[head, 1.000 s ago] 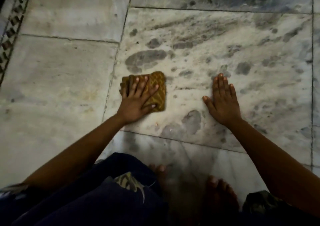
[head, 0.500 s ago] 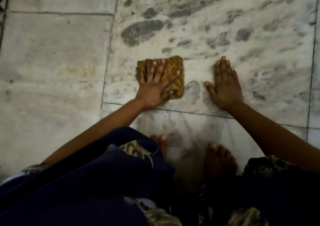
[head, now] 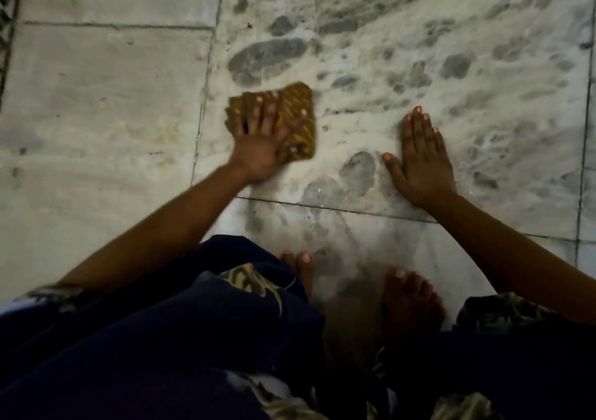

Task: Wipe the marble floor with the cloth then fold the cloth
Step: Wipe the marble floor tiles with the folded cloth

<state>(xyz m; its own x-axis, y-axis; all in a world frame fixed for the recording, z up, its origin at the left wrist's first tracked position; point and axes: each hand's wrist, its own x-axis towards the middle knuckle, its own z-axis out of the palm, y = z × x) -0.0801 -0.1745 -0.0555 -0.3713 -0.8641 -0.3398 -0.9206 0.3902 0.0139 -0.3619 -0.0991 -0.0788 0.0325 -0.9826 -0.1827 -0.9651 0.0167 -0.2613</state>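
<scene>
Left hand (head: 261,142) blurred; it covers the near-left half of the cloth (head: 298,113), so the folds and full outline are unreadable. Both forearms run out of frame at the bottom corners; dark clothing (head: 167,332) hides the legs, only bare toes (head: 406,294) show. Cloth: mustard-yellow, patterned, roughly square pad, lying flat on the marble floor (head: 451,32) just right of a tile joint. Left hand spread, palm pressing on the cloth. Right hand (head: 419,158) flat on bare marble, fingers together, thumb out, well apart from the cloth.
</scene>
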